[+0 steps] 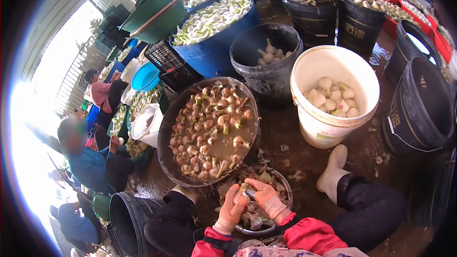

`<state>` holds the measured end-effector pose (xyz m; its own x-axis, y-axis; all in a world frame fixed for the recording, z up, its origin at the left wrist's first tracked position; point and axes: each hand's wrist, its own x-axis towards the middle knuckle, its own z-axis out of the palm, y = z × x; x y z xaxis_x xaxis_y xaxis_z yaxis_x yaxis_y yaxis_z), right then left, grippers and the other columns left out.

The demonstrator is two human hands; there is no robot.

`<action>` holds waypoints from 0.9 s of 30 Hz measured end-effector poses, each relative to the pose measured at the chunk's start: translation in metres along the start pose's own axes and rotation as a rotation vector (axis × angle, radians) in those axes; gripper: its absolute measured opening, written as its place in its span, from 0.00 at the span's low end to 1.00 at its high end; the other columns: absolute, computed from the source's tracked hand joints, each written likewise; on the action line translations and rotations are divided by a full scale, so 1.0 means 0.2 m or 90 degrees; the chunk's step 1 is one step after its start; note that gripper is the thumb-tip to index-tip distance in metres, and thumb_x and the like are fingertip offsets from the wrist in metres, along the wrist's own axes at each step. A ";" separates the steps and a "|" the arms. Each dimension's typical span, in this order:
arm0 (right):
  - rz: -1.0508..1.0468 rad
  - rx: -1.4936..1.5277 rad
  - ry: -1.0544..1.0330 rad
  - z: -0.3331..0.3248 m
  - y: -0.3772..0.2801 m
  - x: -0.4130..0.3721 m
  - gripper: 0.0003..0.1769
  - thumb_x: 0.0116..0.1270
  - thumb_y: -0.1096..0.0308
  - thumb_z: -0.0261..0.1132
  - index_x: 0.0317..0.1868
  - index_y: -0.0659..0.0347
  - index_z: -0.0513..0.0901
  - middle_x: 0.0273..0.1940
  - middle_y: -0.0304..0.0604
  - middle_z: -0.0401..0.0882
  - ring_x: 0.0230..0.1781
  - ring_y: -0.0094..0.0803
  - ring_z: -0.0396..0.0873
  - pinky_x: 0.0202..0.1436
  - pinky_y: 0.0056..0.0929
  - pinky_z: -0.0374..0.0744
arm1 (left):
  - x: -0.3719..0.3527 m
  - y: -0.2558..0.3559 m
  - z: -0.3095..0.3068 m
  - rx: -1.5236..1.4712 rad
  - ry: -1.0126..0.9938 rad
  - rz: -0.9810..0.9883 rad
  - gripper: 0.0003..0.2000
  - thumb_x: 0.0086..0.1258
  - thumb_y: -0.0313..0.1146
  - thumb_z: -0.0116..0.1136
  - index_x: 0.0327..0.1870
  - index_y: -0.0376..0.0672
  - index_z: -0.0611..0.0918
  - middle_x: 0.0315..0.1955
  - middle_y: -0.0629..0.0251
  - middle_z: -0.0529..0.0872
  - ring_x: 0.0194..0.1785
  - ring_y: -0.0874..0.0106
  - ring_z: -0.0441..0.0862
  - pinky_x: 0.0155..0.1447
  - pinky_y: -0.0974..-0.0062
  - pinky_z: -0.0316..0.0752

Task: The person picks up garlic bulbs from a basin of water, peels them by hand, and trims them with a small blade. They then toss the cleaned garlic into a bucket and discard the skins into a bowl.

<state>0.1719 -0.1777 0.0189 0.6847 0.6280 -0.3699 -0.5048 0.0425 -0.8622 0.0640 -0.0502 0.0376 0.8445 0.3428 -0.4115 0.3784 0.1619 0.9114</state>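
My left hand (231,211), in an orange glove, is closed around a garlic bulb (244,194). My right hand (267,201), gloved alike, grips a small knife (250,193) against that bulb; most of the knife is hidden by the fingers. Both hands are over a metal basin (288,191) holding peeled-off skins (252,220). Just beyond it stands a wide dark tub (164,154) of brownish unpeeled garlic bulbs (204,131) in murky water. To the right, a white bucket (307,126) contains peeled white bulbs (333,99).
A black bucket (259,78) with a few peeled bulbs stands behind the white one. Blue tub (209,59) heaped with trimmed bulbs is farther back. Black buckets (419,107) line the right side. At left, a person in blue (90,166) sits among tubs. The floor (295,162) is wet.
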 end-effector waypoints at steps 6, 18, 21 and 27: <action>-0.097 0.003 0.063 0.02 0.02 -0.02 0.24 0.60 0.76 0.62 0.59 0.67 0.76 0.51 0.44 0.81 0.51 0.27 0.77 0.55 0.21 0.74 | 0.04 0.12 0.08 -0.354 -0.002 -0.157 0.31 0.66 0.63 0.44 0.59 0.49 0.73 0.29 0.62 0.80 0.25 0.69 0.76 0.27 0.68 0.70; 0.156 0.337 -0.125 0.04 -0.03 -0.05 0.15 0.62 0.75 0.65 0.50 0.65 0.82 0.42 0.40 0.82 0.41 0.24 0.80 0.43 0.21 0.78 | 0.07 0.07 0.08 0.091 0.219 0.220 0.33 0.73 0.57 0.47 0.66 0.35 0.64 0.44 0.64 0.74 0.45 0.74 0.73 0.53 0.76 0.71; 0.042 0.030 -0.091 0.06 0.00 -0.04 0.13 0.62 0.73 0.65 0.47 0.66 0.83 0.39 0.36 0.83 0.40 0.21 0.78 0.44 0.20 0.77 | 0.17 0.09 0.03 -0.112 0.270 0.160 0.29 0.73 0.56 0.47 0.60 0.38 0.69 0.41 0.65 0.74 0.42 0.73 0.74 0.49 0.74 0.73; 0.079 0.055 -0.116 0.11 0.05 -0.04 0.15 0.59 0.74 0.67 0.47 0.65 0.84 0.39 0.35 0.83 0.38 0.21 0.77 0.44 0.21 0.76 | 0.29 0.18 -0.01 -0.164 0.331 0.089 0.26 0.67 0.62 0.52 0.43 0.43 0.72 0.33 0.67 0.74 0.37 0.71 0.76 0.43 0.71 0.76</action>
<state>0.1495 -0.1651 0.0208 0.5125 0.7618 -0.3962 -0.6275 0.0172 -0.7784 0.1253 -0.0235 0.0462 0.5591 0.7744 -0.2960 0.1182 0.2789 0.9530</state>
